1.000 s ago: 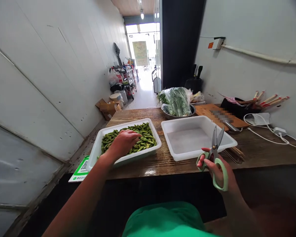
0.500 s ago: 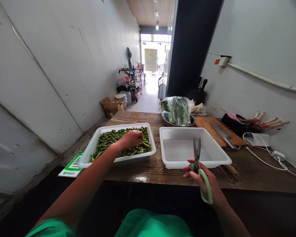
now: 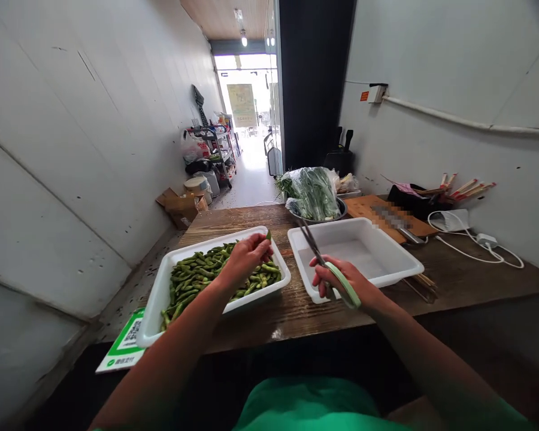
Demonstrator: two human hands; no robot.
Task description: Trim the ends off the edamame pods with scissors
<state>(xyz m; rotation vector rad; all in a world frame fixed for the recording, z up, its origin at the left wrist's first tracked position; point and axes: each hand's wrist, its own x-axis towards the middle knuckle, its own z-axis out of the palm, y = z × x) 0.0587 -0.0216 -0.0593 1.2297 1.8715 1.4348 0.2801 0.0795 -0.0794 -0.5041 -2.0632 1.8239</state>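
Pod (image 3: 269, 236) and scissors (image 3: 313, 244) in our grip.
Our left hand (image 3: 246, 256) pinches the pod over the heaped tray (image 3: 154, 308); our right hand (image 3: 356, 280) wraps the scissors near the second tray (image 3: 386, 279).

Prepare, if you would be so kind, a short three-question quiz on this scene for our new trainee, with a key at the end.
1. Which tool does the person's right hand hold?

2. True or false: the green pods lie in the right-hand tray.

3. Fill in the missing word: the plastic-covered leafy greens sit in a round, dark ____.

Key
1. A pair of scissors with light green handles.
2. False; they lie in the left-hand tray.
3. Bowl.
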